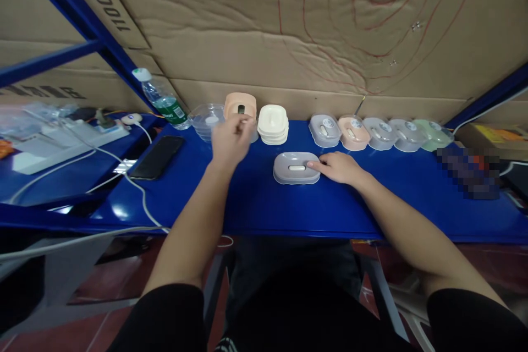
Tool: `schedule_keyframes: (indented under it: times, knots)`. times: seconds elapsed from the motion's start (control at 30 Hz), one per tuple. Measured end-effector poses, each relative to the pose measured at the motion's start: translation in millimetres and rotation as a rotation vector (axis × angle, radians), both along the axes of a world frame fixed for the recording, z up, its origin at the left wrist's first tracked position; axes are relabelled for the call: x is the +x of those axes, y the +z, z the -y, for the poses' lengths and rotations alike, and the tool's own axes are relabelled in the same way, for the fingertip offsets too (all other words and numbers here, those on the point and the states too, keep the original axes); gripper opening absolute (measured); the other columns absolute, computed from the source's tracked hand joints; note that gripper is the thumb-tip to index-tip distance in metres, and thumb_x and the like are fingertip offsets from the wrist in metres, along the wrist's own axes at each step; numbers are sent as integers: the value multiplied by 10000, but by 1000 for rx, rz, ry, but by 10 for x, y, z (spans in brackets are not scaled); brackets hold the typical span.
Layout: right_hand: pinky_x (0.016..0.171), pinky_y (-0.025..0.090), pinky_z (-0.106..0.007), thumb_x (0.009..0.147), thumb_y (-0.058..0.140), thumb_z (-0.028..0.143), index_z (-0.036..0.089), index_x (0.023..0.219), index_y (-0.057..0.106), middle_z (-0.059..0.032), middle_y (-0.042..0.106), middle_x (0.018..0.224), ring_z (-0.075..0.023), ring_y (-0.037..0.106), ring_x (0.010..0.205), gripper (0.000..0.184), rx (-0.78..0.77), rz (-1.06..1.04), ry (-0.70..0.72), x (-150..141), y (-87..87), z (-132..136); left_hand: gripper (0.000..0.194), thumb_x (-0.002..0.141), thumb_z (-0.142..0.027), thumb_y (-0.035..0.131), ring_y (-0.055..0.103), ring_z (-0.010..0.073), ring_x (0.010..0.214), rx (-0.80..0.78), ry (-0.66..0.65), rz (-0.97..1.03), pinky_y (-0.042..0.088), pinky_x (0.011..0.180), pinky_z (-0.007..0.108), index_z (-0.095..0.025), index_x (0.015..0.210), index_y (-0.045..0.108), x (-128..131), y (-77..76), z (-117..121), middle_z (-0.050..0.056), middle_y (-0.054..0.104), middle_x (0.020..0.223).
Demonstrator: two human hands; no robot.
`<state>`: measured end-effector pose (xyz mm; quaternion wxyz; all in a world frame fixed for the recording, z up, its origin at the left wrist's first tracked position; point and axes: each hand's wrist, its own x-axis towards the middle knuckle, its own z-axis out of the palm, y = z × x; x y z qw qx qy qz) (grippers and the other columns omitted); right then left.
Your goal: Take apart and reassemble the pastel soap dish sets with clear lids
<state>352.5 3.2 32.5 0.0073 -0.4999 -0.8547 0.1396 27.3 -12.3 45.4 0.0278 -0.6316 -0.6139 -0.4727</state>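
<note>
My right hand [337, 166] grips the right end of a grey rounded plastic box [289, 175], one digit lying on top beside its white bar-shaped handle [297, 168]. Curled together, the fingers of my left hand [232, 140] are raised in front of a peach plastic piece [240, 100] with a dark slot. Whatever they pinch, if anything, is too small to make out. Just left of that hand sits a clear plastic bowl [202, 121] with a small white thing in it. A stack of cream square pieces [273, 124] stands to its right.
Several lidded boxes line the back right: grey [324, 135], peach [355, 135], more grey, and green [435, 136]. A water bottle [167, 104], a black phone [157, 158] and white cables [142, 190] lie left. Cardboard [231, 27] walls the back of the blue table [264, 209].
</note>
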Motion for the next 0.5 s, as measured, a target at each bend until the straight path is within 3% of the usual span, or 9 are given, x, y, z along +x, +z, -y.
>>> schedule_keyframes:
  times: [0.1, 0.17, 0.3, 0.5]
  knots:
    - [594, 343, -332, 970, 327, 881, 226, 702, 637, -89, 737, 782, -250, 683, 755, 772, 20, 1, 13, 6, 0, 2, 132, 984, -293, 557, 675, 285, 1080, 148, 251, 120, 545, 913, 435, -227, 1003, 670, -340, 29, -72, 109, 682, 1074]
    - [594, 343, -331, 979, 320, 869, 229, 720, 642, -85, 739, 789, -245, 680, 752, 762, 17, -1, 20, 6, 3, 4, 101, 910, -223, 622, 649, 344, 1190, 59, 325, 118, 546, 969, 507, -226, 1005, 656, -526, -4, -111, 148, 613, 1205]
    - [599, 358, -339, 990, 323, 855, 227, 726, 645, -95, 738, 797, -253, 685, 768, 753, 22, -9, 18, -2, 10, 11, 205, 756, -203, 739, 666, 408, 1159, -164, 381, 64, 545, 997, 598, -211, 937, 644, -705, -148, -186, 181, 545, 1289]
    - [617, 379, -349, 986, 349, 858, 228, 763, 658, -99, 736, 805, -256, 686, 782, 737, 18, -16, 3, -8, 26, 20, 166, 792, -232, 732, 643, 398, 1176, -135, 396, 101, 503, 1038, 625, -217, 844, 575, -722, -242, -264, 180, 551, 1267]
